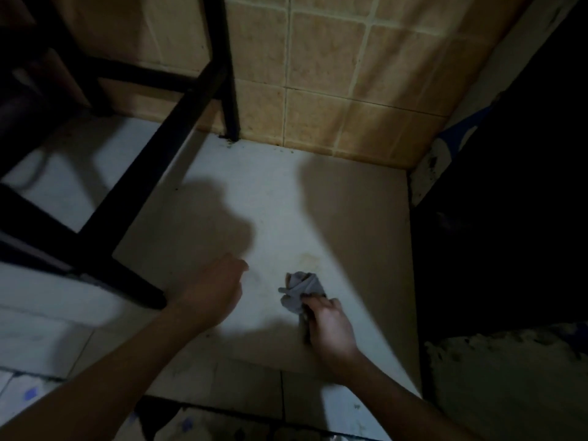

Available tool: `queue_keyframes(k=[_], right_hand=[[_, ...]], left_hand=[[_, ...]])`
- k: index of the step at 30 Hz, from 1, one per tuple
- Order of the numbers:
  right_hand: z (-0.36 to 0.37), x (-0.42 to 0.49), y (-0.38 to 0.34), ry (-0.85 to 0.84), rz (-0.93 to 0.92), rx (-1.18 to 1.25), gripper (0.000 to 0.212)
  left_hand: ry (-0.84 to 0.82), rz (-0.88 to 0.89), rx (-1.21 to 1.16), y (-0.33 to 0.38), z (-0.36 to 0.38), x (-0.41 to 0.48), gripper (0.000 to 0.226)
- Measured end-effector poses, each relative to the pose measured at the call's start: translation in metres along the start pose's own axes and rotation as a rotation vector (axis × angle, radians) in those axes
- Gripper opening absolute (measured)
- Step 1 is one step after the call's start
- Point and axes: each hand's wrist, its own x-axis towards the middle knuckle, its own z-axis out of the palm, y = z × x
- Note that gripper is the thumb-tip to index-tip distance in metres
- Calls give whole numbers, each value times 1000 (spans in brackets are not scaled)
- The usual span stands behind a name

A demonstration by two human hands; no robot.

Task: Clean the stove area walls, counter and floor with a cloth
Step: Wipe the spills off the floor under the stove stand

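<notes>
Fingers [318,303] of the right hand [331,324] were curled round a crumpled grey cloth [300,289], which lay on the pale floor [350,218] just below a faint stain [307,261]. The left hand [210,291] hovered beside it, blurred, its fingers tucked under; whether clenched could not be told. A black frame [165,154] stood to the left, and a tan tiled wall [334,74] rose behind.

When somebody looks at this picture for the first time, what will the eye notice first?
First, the right hand gripping a crumpled grey cloth against the pale floor in the lower middle, with a faint brownish stain just beyond the cloth. Next, the black frame with straight legs standing at the left, and the tan square-tiled wall behind, lit more brightly than the dark right side.
</notes>
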Motion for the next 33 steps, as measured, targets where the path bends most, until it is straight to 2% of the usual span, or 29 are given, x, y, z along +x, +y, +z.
queue_keyframes(k=[2, 6, 11, 16, 20, 24, 29, 33], right_hand=[[10, 3, -21, -133, -93, -23, 47], [26, -10, -36, -198, -240, 6, 45], [15, -10, -35, -174, -270, 68, 45], [0, -9, -55, -138, -375, 148, 38], [-7, -7, -80, -105, -441, 198, 42], [-2, -6, -119, -197, -503, 167, 51], [25, -8, -173, -358, -806, 31, 49], [35, -11, -215, -405, -848, 8, 48]], left_hand=[[-24, -51, 68, -2, -5, -9, 40], [-48, -117, 84, 4, -7, -36, 43], [-14, -154, 49, 8, -19, -67, 36], [-39, -183, 131, 3, -33, -99, 39], [-31, -251, 113, -7, -37, -145, 40], [-46, -435, 142, -43, -33, -192, 39], [27, -716, 79, -76, -34, -239, 40], [125, -796, 48, -88, -49, -270, 37]])
